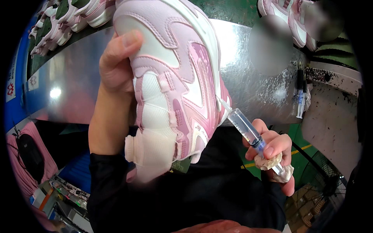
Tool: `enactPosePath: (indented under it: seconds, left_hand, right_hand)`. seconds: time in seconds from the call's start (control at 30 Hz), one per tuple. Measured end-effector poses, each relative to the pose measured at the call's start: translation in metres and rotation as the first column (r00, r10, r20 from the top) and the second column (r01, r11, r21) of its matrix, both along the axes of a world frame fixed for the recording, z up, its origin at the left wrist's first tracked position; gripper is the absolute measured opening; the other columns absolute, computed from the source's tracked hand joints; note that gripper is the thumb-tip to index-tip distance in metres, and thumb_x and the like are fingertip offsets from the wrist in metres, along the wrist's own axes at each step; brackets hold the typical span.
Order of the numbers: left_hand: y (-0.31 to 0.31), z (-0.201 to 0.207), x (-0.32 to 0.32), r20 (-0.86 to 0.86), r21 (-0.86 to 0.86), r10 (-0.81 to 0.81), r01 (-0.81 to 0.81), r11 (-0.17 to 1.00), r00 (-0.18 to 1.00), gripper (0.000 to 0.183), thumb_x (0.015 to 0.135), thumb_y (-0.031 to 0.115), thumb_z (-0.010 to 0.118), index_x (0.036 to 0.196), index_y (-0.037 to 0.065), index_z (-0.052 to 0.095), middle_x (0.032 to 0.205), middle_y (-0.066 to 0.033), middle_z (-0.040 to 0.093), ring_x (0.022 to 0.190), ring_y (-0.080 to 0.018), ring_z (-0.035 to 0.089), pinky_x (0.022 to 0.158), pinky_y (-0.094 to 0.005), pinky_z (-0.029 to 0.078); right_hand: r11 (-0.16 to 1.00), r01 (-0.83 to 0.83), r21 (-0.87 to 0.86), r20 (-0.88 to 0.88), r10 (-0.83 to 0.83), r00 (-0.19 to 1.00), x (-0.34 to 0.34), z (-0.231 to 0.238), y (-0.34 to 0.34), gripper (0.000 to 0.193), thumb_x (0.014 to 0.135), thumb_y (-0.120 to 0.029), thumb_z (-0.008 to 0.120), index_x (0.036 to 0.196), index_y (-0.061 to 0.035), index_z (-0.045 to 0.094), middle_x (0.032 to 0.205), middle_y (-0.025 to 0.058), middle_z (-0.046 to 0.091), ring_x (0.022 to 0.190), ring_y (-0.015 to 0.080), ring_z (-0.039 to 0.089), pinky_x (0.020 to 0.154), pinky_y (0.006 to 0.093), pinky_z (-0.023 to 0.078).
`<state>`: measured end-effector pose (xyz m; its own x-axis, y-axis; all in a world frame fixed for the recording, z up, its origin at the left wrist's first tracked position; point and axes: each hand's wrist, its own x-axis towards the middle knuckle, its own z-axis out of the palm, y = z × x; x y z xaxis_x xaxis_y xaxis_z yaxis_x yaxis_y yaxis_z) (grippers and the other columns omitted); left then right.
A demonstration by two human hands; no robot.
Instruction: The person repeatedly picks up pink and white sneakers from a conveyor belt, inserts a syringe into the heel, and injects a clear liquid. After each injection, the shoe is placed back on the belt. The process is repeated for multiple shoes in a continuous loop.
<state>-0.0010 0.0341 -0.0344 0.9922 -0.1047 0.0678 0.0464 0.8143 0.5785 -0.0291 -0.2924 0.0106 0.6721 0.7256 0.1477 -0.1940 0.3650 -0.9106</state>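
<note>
Pink-and-white sneaker [175,77] is held up close to the head camera, over the shiny metal bench [248,77], toe end away, heel tab toward the person. Left hand [116,66] is closed round its left side, thumb pressed on the upper near the toe. Right hand [272,155] is wrapped round a clear syringe [245,130], fingers also pinching a wad of whitish cloth [276,165] at the plunger end. Needle tip sits at the seam where the upper meets the sole on the right side, touching or just in; cannot tell how deep.

Judgement on doing this step well:
- keep the shoe locked with the left thumb so the seam doesn't shift under the needle
- hold the needle shallow along the seam, not into the mesh
- press the plunger slowly, small dose; excess would stain the light upper
- cloth is already in hand, use it to wipe squeeze-out right away

Around: more pink sneakers [66,19] lined up top left and another pair [287,19] top right on the green belt; a second syringe-like applicator [301,97] stands at the bench's right edge.
</note>
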Motion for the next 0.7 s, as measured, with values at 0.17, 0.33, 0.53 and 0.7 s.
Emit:
enactPosePath:
  seconds: [0.17,0.33,0.53,0.7]
  left_hand:
    - [0.014,-0.015,0.003,0.031,-0.028,-0.051,0.052,0.998,0.998,0.044,0.083,0.018,0.056,0.117,-0.01,0.053,0.107,-0.0215,0.064,0.096,-0.0288,0.065,0.086,-0.039,0.054]
    - [0.005,-0.009,0.008,0.039,-0.145,-0.032,0.037,0.989,0.999,0.042,0.082,0.017,0.057,0.115,-0.01,0.055,0.11,-0.0223,0.064,0.097,-0.0308,0.065,0.088,-0.0418,0.053]
    - [0.005,-0.012,0.009,0.011,-0.131,0.031,-0.029,0.991,0.999,0.038,0.081,0.017,0.057,0.111,-0.007,0.058,0.108,-0.0195,0.065,0.097,-0.0291,0.064,0.089,-0.0406,0.052]
    - [0.02,-0.029,0.013,0.043,-0.048,0.076,-0.074,0.996,0.996,0.03,0.082,0.02,0.059,0.099,-0.004,0.061,0.1,-0.016,0.067,0.091,-0.0264,0.065,0.086,-0.0402,0.053]
  right_hand:
    - [1.0,-0.001,0.017,-0.006,0.001,1.0,-0.006,-0.004,-0.009,0.078,0.066,-0.073,0.07,0.111,-0.0105,0.057,0.088,0.0121,0.066,0.082,0.0205,0.044,0.072,0.0319,0.033]
    - [0.997,0.064,0.046,0.013,-0.065,0.998,-0.01,-0.007,-0.007,0.089,0.061,-0.077,0.069,0.109,-0.0019,0.063,0.09,0.0093,0.068,0.073,0.0162,0.046,0.067,0.0283,0.031]
    - [0.998,0.052,0.041,0.03,-0.053,0.998,-0.007,-0.009,-0.007,0.087,0.06,-0.075,0.071,0.106,-0.0017,0.064,0.088,0.0082,0.068,0.071,0.0155,0.046,0.066,0.028,0.03]
    - [0.998,0.051,0.032,0.035,-0.052,0.998,-0.009,-0.007,-0.007,0.084,0.062,-0.073,0.071,0.105,-0.002,0.064,0.084,0.0059,0.068,0.068,0.015,0.045,0.063,0.0275,0.03]
